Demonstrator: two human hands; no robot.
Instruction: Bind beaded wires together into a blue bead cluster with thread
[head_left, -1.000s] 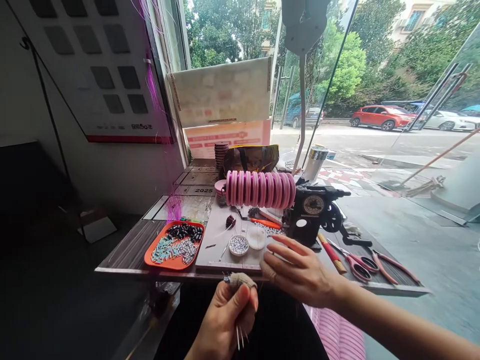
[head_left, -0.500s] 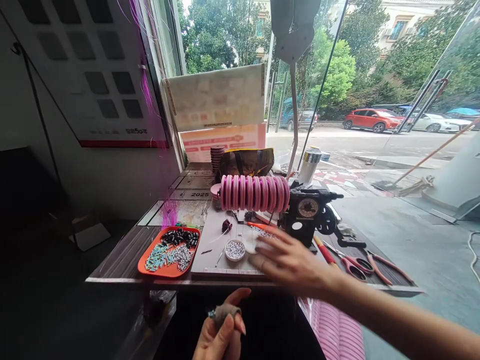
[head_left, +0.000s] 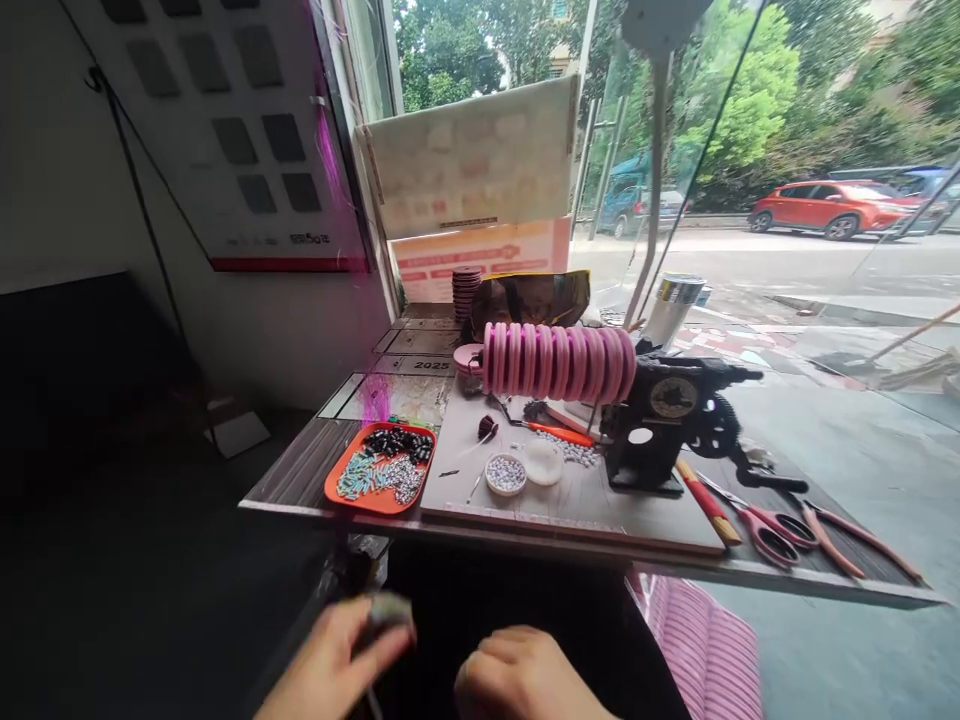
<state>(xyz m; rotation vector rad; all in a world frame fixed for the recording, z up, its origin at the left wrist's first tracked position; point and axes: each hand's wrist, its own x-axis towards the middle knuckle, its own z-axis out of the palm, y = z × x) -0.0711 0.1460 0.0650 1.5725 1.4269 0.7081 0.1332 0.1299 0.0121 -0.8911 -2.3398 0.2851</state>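
Low in the view, in front of the table edge, my left hand (head_left: pixel 330 655) is closed, thumb and fingers pinching a small grey-green piece (head_left: pixel 391 608); motion blurs it and its kind does not show. To its right my right hand (head_left: pixel 532 675) is curled with the knuckles up, and its fingertips are hidden, so I cannot make out what is in them. On the board beyond the hands stand a round dish of white beads (head_left: pixel 505 474) and a white lid-like disc (head_left: pixel 543 463). An orange tray (head_left: pixel 380 505) at the left holds black, turquoise and silvery pieces.
A black hand-cranked machine (head_left: pixel 652 430) carries a row of pink rings (head_left: pixel 559 365). Right of it lie a red-and-yellow stick (head_left: pixel 709 502), scissors (head_left: pixel 772 535) and pliers (head_left: pixel 855 535). An orange-handled tool (head_left: pixel 562 434) and a dark tuft (head_left: pixel 487 428) rest behind the dish.
My right hand has drawn back from over the board to beside my left hand, its fingers now curled. My left hand has shifted left. The camera view has turned, moving the table right.
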